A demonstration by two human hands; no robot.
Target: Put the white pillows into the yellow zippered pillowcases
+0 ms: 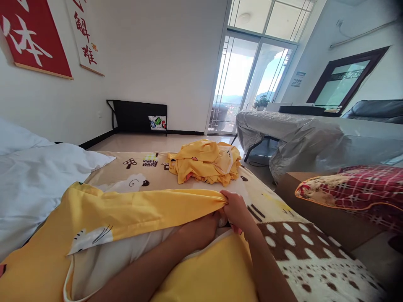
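Note:
A yellow pillowcase (126,212) lies across the patterned blanket (302,256) in front of me, with a white pillow (119,256) showing in its opening. My right hand (234,207) pinches the upper edge of the pillowcase opening and holds it up. My left hand (201,228) reaches into the opening beside the pillow, and its fingers are hidden under the cloth. A second yellow cloth (204,161) lies crumpled farther back on the blanket.
A white duvet (40,176) lies at the left. A red plaid cushion (355,186) sits on a brown box at the right. Behind stand a plastic-covered table (299,132), a dark sofa, a black rack by the wall and glass balcony doors.

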